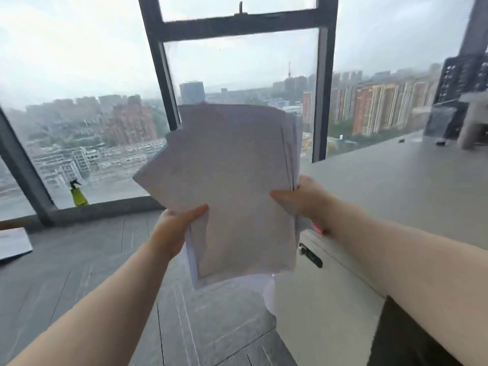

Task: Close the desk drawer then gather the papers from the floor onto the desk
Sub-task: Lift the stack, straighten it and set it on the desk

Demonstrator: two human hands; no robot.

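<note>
Gripping a messy stack of papers (227,180) upright, left hand (177,228) and right hand (301,199) have yet to reach the desk (396,186) at three o'clock; drawer front (330,286) looks shut; one sheet (13,243) remains floored at nine o'clock.

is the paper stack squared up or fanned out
Fanned out. The paper stack shows stepped corners along its upper left edge and loose sheet edges at the right, held between the left hand and right hand.
</note>
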